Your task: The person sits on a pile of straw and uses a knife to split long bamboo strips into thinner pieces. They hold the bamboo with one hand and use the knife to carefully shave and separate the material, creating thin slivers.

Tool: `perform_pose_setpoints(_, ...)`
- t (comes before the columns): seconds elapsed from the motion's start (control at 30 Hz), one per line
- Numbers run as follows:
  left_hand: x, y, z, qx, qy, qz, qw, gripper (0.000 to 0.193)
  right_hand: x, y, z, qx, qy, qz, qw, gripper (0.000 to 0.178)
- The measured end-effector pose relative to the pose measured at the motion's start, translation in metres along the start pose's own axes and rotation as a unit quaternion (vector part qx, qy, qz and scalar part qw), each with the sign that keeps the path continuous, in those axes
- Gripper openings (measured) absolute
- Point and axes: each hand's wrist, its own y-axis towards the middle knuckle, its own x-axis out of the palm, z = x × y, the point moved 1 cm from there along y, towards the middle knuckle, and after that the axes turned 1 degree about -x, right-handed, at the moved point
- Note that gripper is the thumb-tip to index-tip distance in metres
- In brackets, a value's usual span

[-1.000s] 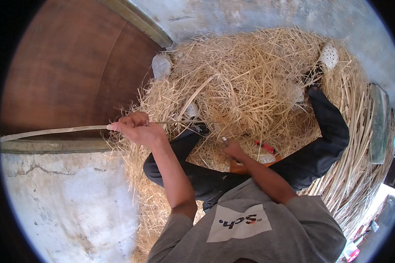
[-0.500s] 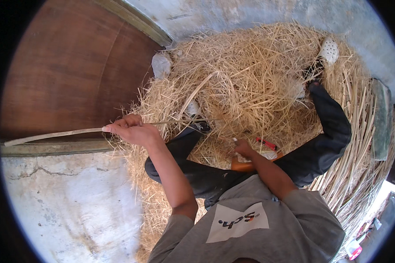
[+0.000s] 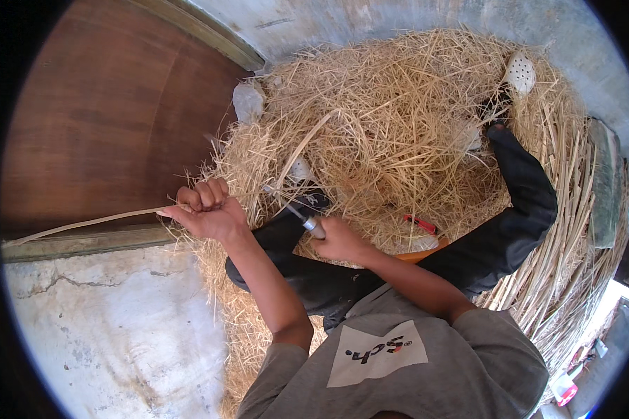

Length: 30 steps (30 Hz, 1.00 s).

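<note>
left hand [image 3: 213, 215] at 9 o'clock, fingers curled closed on thin pale strip [image 3: 98, 221] running toward 9 o'clock, right hand [image 3: 342, 239] fisted round bladed tool [image 3: 310, 224], tip toward 10 o'clock, straw pile [image 3: 398, 119] at 1 o'clock

Tool [image 3: 309, 224] blurred toward its tip, handle [image 3: 319, 230] partly inside right hand [image 3: 344, 240], strip [image 3: 105, 220] partly behind left hand [image 3: 208, 211], orange object [image 3: 421, 255] mostly hidden

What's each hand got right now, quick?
Left hand: closed, holding a thin pale strip.
Right hand: closed around the handle of a knife-like tool.
</note>
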Motion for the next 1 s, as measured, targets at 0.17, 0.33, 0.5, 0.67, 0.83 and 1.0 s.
perform_pose_setpoints(0.17,0.010,-0.004,-0.004,0.011,-0.004,0.013,1.000,0.061,0.017,0.000,0.032,-0.001,0.041,0.067,0.997,0.017)
perform_pose_setpoints(0.33,0.001,0.005,-0.002,0.064,0.042,0.090,0.993,0.060,0.022,-0.004,0.066,0.070,-0.005,0.066,0.995,0.016)
perform_pose_setpoints(0.5,-0.009,0.003,0.001,0.050,0.013,0.070,0.996,0.057,0.015,-0.013,-0.023,-0.018,0.018,0.053,0.998,0.026)
perform_pose_setpoints(0.67,-0.013,-0.017,-0.029,0.027,0.026,0.105,0.994,0.057,0.017,-0.005,0.007,0.017,0.017,0.038,0.999,0.029)
perform_pose_setpoints(0.83,-0.019,-0.034,-0.042,0.017,0.054,0.033,0.998,0.058,0.015,-0.005,0.140,0.166,-0.074,0.033,0.983,0.031)
perform_pose_setpoints(1.0,0.024,-0.034,0.013,0.042,0.036,0.018,0.998,0.058,-0.004,-0.024,0.039,0.072,-0.010,0.060,0.995,0.028)
